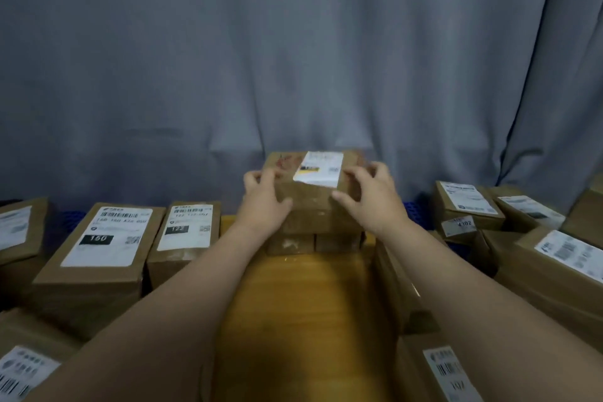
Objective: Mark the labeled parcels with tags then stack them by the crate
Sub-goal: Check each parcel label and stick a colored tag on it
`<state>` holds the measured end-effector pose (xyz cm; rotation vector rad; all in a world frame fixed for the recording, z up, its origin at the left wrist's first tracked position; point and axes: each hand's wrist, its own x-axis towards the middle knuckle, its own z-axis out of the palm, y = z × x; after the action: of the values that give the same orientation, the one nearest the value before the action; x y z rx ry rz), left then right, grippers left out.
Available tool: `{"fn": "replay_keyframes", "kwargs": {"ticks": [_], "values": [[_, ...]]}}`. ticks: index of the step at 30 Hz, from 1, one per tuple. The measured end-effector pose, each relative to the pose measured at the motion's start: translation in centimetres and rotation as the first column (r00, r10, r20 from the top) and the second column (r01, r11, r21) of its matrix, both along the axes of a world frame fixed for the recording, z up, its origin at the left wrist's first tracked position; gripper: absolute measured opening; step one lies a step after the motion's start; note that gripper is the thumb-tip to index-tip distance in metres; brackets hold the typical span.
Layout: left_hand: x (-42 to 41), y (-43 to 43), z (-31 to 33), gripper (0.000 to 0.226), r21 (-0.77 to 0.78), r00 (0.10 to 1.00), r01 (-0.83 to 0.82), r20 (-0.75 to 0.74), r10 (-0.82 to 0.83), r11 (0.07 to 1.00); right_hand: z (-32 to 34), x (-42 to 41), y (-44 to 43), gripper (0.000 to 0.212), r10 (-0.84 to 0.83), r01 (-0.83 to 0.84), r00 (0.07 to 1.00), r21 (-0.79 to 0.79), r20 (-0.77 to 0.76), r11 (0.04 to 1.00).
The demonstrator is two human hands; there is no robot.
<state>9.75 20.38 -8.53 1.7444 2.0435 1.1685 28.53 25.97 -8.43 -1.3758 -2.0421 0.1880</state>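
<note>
Hands: left hand (pixel 264 197) and right hand (pixel 375 202) apart, each gripping one side of the top parcel (pixel 310 197) | Parcel: label up, atop stacked boxes (pixel 313 240) at the far end of the wooden table (pixel 303 320) | Behind: grey curtain (pixel 293 59)

Light is dim and cool, falling off into dark lower corners. A soft sheen with one small glint lies on the table (pixel 293 303). The left hand (pixel 264 199), right hand (pixel 372 201) and the parcel (pixel 313 197) they grip are slightly blurred. Edge labels (pixel 23 369) smear, and the wide lens bows the sides.
</note>
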Motion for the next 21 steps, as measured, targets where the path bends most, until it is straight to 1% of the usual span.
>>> {"fn": "replay_keyframes", "kwargs": {"ticks": [1, 2, 3, 6, 8, 10, 11, 13, 14, 16, 19, 21], "values": [[-0.1, 1.0, -0.5, 0.042, -0.026, 0.999, 0.010, -0.038, -0.011, 1.000, -0.4, 0.0, 1.0, 0.050, -0.047, 0.043, 0.986, 0.027, 0.161, 0.999], [-0.2, 2.0, -0.9, 0.040, -0.028, 0.997, 0.015, -0.071, -0.017, 0.999, -0.8, 0.0, 1.7, 0.048, -0.093, 0.077, 0.961, 0.071, 0.259, 0.994], [-0.2, 2.8, -1.0, 0.039, -0.014, 0.995, 0.014, -0.099, -0.015, 1.000, -1.0, -0.2, 2.3, 0.046, -0.129, 0.101, 0.945, 0.105, 0.301, 0.989], [-0.4, 4.9, -0.9, 0.039, 0.016, 0.982, -0.048, -0.185, 0.050, 0.999, -1.3, -0.8, 3.3, 0.043, -0.170, 0.127, 0.940, 0.159, 0.296, 0.979], [-0.7, 5.7, -0.9, 0.040, -0.007, 0.947, -0.131, -0.297, 0.123, 0.991, -1.5, -1.2, 3.5, 0.045, -0.152, 0.110, 0.942, 0.154, 0.300, 0.982], [-0.8, 5.9, -0.6, 0.041, -0.061, 0.898, -0.184, -0.416, 0.142, 0.981, -1.5, -1.5, 3.4, 0.050, -0.108, 0.076, 0.947, 0.117, 0.303, 0.990], [-0.8, 5.7, -0.3, 0.043, -0.096, 0.905, -0.170, -0.409, 0.117, 0.981, -1.4, -1.6, 3.3, 0.051, -0.098, 0.066, 0.949, 0.114, 0.298, 0.991], [-0.7, 5.0, 0.5, 0.052, -0.155, 0.946, -0.094, -0.322, 0.039, 0.983, -0.9, -1.5, 2.9, 0.048, -0.127, 0.083, 0.956, 0.173, 0.265, 0.981], [-0.7, 4.4, 0.9, 0.055, -0.153, 0.957, -0.066, -0.290, 0.019, 0.986, -0.6, -1.4, 2.6, 0.043, -0.165, 0.104, 0.954, 0.240, 0.250, 0.965], [-0.8, 2.8, 1.6, 0.054, -0.113, 0.958, -0.053, -0.287, 0.019, 0.992, -0.5, -1.6, 1.5, 0.032, -0.218, 0.122, 0.942, 0.343, 0.255, 0.931], [-1.1, -0.2, 2.1, 0.043, -0.098, 0.941, -0.085, -0.335, 0.047, 0.992, -0.8, -2.9, -0.9, 0.023, -0.144, 0.036, 0.950, 0.359, 0.278, 0.933], [-1.2, -2.5, 2.1, 0.041, -0.103, 0.934, -0.100, -0.352, 0.058, 0.990, -0.8, -4.1, -2.8, 0.022, -0.064, -0.032, 0.962, 0.346, 0.265, 0.938]]}}
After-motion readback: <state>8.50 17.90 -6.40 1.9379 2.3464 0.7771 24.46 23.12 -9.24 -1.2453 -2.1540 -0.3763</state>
